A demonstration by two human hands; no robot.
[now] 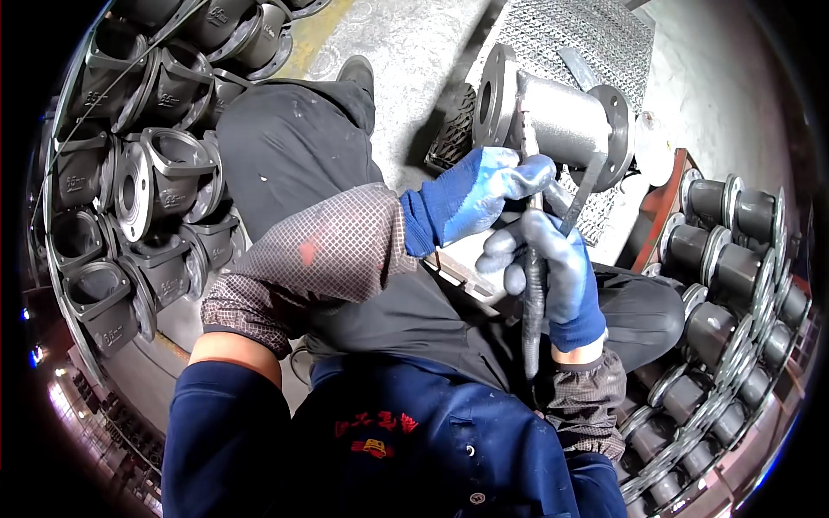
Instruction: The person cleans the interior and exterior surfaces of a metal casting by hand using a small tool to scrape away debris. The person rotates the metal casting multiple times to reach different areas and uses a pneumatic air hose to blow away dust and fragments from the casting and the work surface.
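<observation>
In front of me a grey flanged metal casting [561, 116], shaped like a valve body, lies on its side on a textured metal stand [596, 34]. My left hand [505, 180], in a blue and grey coated glove, pinches the upper part of a long rod-like tool at the casting's near side. Just below, my right hand [553, 263], gloved alike, curls around the same tool's dark ribbed handle [533, 319], which points down toward my body. A flat metal bar [587, 188] runs from beside my right hand up to the casting; whether that hand grips it, I cannot tell.
Stacked grey flanged castings [164, 186] stand along the left. More castings [712, 328] fill rows at the right, by a red frame edge [663, 203]. My bent legs [285, 155] flank the work. A flat grey strip [579, 67] lies on the stand behind the casting.
</observation>
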